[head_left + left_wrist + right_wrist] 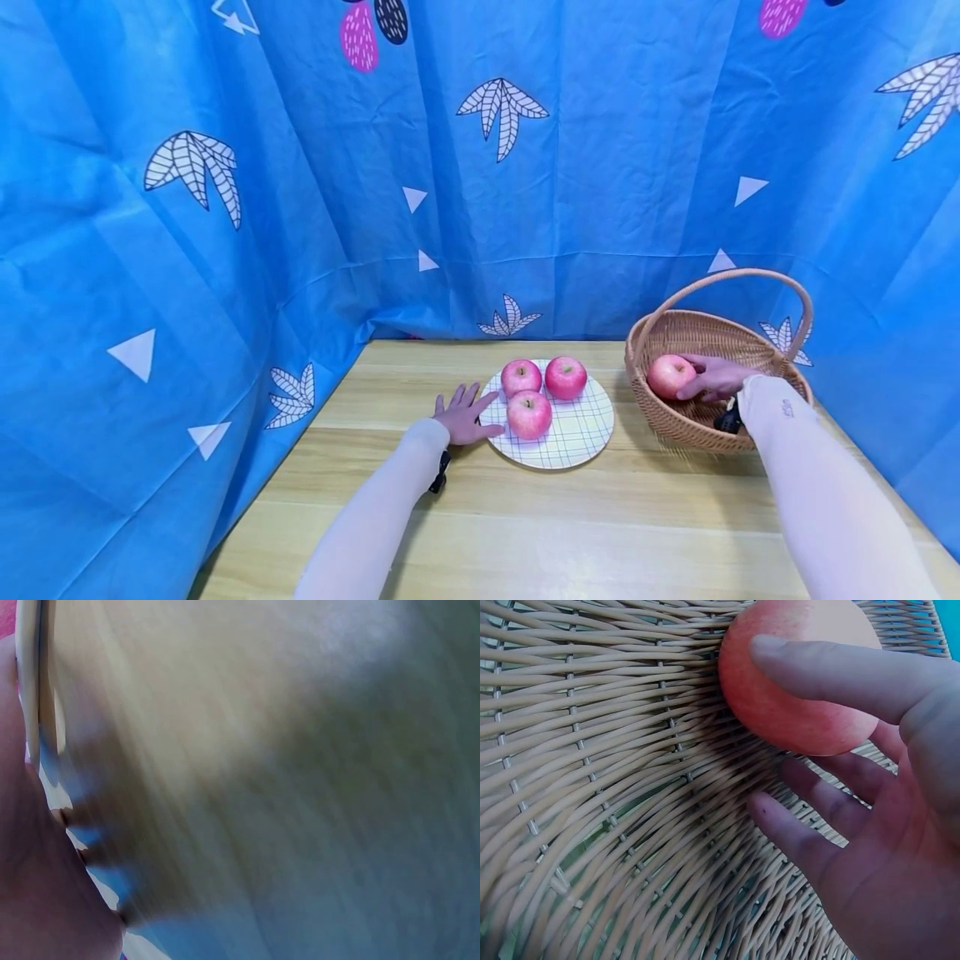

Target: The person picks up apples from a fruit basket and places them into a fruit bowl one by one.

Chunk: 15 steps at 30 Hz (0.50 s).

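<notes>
My right hand [718, 377] reaches into a wicker basket [671, 423] and grips a pinkish-red apple [670, 377] near its left inner wall. In the right wrist view, the thumb lies across that apple [799, 720], with other fingers curved beneath it, over the woven wicker [622, 727]. My left hand [461, 419], fingers spread, touches the left rim of a round white checked plate [577, 437]. Three more apples sit on the plate: one at back left [521, 377], one at back right [566, 378], one in front [529, 415]. The left wrist view is mostly blurred wood.
Plate and basket stand on a light wooden table [525, 525]. The basket's tall arched handle [735, 273] rises above its opening. A blue patterned curtain [600, 167] hangs behind the table and along both sides.
</notes>
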### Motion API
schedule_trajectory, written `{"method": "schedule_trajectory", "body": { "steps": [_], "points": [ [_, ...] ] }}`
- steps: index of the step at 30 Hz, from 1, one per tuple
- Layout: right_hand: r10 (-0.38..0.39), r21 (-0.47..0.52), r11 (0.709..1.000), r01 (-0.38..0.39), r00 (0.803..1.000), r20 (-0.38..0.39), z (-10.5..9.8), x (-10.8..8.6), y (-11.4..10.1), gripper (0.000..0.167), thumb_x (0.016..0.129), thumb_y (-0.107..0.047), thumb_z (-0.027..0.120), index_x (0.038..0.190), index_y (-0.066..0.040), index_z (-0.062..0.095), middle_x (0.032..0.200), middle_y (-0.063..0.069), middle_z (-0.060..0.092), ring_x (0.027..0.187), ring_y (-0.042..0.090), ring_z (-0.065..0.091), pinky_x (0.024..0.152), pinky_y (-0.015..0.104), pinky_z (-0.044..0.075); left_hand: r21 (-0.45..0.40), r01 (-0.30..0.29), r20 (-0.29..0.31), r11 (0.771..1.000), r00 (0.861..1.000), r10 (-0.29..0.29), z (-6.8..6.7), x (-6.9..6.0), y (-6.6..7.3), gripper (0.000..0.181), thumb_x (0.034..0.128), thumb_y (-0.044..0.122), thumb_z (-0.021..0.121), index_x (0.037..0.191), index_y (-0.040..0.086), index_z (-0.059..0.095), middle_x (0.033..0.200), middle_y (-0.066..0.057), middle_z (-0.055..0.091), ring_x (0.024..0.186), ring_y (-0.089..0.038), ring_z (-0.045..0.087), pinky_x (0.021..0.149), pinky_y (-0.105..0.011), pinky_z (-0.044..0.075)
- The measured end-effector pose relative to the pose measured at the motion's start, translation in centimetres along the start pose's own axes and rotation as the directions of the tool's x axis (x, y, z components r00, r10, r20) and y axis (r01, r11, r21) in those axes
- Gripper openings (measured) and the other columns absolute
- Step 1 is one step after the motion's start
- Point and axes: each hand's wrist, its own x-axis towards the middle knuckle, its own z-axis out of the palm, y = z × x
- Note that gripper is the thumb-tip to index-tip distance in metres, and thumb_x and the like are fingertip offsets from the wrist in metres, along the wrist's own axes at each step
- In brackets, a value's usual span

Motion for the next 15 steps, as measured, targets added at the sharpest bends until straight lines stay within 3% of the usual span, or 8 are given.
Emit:
{"method": "schedule_trajectory", "body": {
  "steps": [6,15],
  "points": [
    [-0.001,-0.038,0.999,0.001,1.000,-0.013,-0.13,0.17,0.30,0.100,0.086,-0.018,0.076,0.157,0.006,0.010,0.144,0.032,0.040,0.112,0.028,0.053,0.087,0.035,0.053,0.005,0.002,0.002,1.000,1.000,-0.002,-0.13,-0.06,0.09,0.094,0.0833,0.089,0.037,0.161,0.043,0.012,0.172,-0.005,-0.001,0.157,-0.034,-0.005,0.119,-0.068,-0.007],
    [-0.008,0.005,1.000,0.008,0.999,-0.040,0.08,-0.08,-0.04,0.097,0.089,-0.017,0.072,0.157,0.007,0.007,0.147,0.037,0.034,0.114,0.029,0.053,0.087,0.038,0.054,0.031,0.012,-0.005,0.999,1.000,-0.012,-0.53,-0.78,0.78,0.088,0.0870,0.084,0.039,0.161,0.043,0.014,0.171,-0.005,0.003,0.157,-0.035,0.000,0.120,-0.068,0.000]
  ]
}}
